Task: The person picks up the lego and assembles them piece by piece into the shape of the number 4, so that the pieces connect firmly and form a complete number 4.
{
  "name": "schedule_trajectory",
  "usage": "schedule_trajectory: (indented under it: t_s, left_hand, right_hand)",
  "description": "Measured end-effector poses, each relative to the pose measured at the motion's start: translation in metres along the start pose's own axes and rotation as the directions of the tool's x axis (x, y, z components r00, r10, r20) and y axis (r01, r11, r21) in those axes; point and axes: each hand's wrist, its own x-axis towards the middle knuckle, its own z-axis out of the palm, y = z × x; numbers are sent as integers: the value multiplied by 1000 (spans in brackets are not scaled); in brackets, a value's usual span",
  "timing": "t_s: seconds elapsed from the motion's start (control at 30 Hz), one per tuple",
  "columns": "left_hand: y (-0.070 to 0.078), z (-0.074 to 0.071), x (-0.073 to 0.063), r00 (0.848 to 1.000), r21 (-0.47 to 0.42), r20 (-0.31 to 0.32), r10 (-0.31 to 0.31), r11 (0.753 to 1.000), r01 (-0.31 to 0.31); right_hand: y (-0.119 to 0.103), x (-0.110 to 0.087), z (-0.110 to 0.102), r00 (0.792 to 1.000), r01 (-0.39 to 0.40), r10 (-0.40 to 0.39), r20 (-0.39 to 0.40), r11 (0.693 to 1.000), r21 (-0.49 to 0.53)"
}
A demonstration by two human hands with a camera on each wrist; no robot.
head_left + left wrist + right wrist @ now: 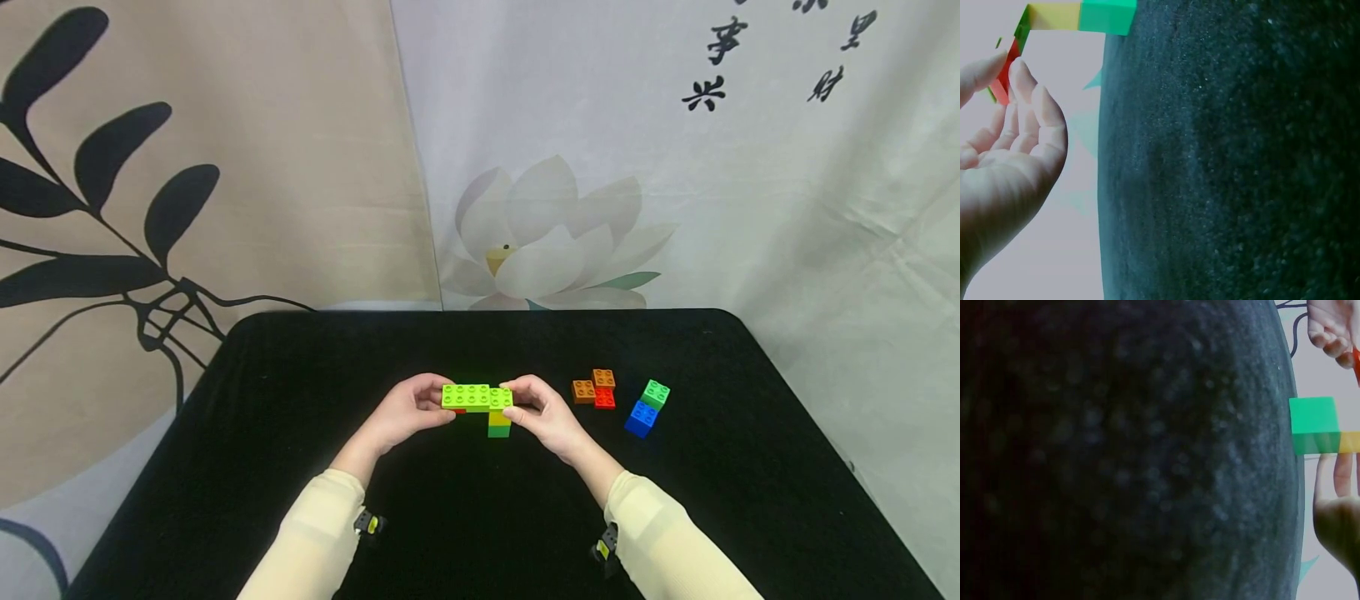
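Note:
Between both hands is a joined set of toy building bricks. A long lime brick (pixel 466 397) and a square lime brick (pixel 501 398) form its top. Under the right end come a yellow brick (pixel 499 419) and a green brick (pixel 498 432), and a red brick (pixel 1005 78) is under the left part. My left hand (pixel 416 404) pinches the left end, thumb (pixel 982 76) on one side of the red brick and fingertips on the other. At the right end, my right hand (pixel 543 412) grips the square lime brick. In the right wrist view the green brick (pixel 1315 423) partly hides that hand.
Right of the hands lie two orange bricks (pixel 582 392) with a red brick (pixel 604 399). Farther right, a green brick (pixel 656 394) adjoins a blue brick (pixel 641 419). All lie on a black-covered table (pixel 480 525), with a printed curtain (pixel 300 167) behind.

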Motion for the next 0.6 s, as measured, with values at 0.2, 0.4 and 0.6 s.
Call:
schedule_trajectory:
  t_s: [0.2, 0.4, 0.6]
  left_hand:
    - [0, 1, 0, 1000, -4, -4, 7, 1000, -7]
    - [-1, 3, 1, 1000, -19, -11, 18, 1000, -19]
    - [0, 3, 0, 1000, -24, -14, 12, 1000, -12]
  right_hand:
    - [11, 3, -2, 1000, -6, 6, -7, 1000, -16]
    - [12, 4, -3, 1000, -11, 11, -2, 1000, -7]
    - [14, 4, -4, 1000, -1, 1, -3, 1000, -3]
